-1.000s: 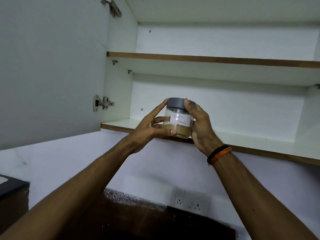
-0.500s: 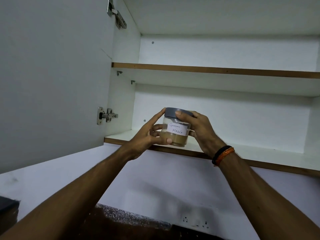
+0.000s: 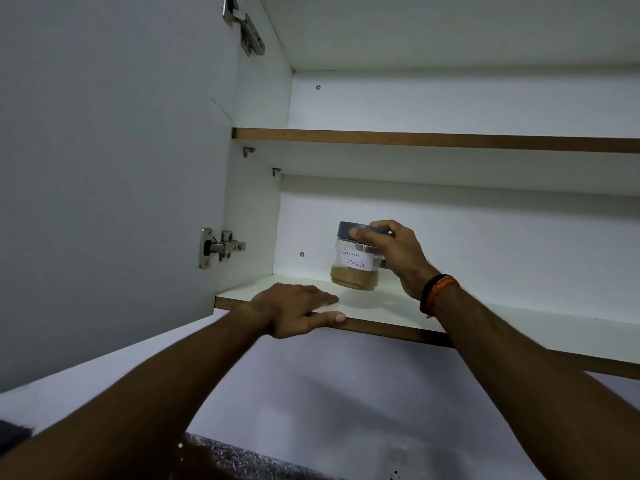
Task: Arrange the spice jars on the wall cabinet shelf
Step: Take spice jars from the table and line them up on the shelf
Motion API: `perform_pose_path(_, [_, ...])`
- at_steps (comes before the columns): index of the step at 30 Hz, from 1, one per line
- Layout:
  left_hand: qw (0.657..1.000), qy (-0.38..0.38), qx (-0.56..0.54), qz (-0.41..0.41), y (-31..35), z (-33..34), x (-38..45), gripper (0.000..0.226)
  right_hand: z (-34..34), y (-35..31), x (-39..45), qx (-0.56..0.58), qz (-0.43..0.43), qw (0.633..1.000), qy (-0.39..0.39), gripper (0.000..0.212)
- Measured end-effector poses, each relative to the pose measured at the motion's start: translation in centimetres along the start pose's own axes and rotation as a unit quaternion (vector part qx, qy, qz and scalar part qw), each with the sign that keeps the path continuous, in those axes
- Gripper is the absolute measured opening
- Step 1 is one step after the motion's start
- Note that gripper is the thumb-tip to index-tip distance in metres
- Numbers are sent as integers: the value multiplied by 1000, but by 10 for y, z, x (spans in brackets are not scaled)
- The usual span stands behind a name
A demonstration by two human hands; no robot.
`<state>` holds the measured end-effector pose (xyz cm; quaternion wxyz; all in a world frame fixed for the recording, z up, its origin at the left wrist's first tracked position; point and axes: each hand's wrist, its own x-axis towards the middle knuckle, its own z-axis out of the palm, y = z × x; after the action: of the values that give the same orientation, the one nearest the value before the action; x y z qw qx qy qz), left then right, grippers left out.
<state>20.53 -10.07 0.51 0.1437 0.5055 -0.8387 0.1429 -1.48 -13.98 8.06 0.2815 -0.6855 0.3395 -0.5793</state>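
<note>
The right hand (image 3: 398, 258) had its fingers (image 3: 363, 233) curled round the grey lid of the spice jar (image 3: 355, 259), labelled "Garam Masala", holding it tilted just above the lower shelf (image 3: 485, 320) of the wall cabinet. The left hand (image 3: 294, 310) lay flat, fingers straight, on the shelf's front edge, near the jar but apart from it.

The lower cabinet shelf (image 3: 398, 315), white-topped with a brown front edge, carries the left hand (image 3: 294, 308) resting flat on its front lip, just left of and below the right hand's (image 3: 398, 254) grip on the spice jar (image 3: 356, 261), which appears slightly raised above it.
</note>
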Motion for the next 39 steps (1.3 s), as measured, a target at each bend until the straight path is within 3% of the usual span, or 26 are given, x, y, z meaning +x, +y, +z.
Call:
perform_pose_path(6, [993,100,54,36,-1,8,0,89,29,25,42,-48,21,999,-10,55])
perform_pose_path(15, [989,125,49,67,-14,14,9,93,75,65,98,-133,55,987,-73,60])
perform_pose_path(22, [982,165,57,68,-15,17,10,84,95,65,123,-217,66,965,-135,63])
perform_pose_path(28, [977,188,67,69,-15,18,11,85,108,65,129,-240,49,963,-117,61])
perform_pose_path(39, [971,216,62,86,-12,15,6,62,113,70,121,-243,27,964,-104,57])
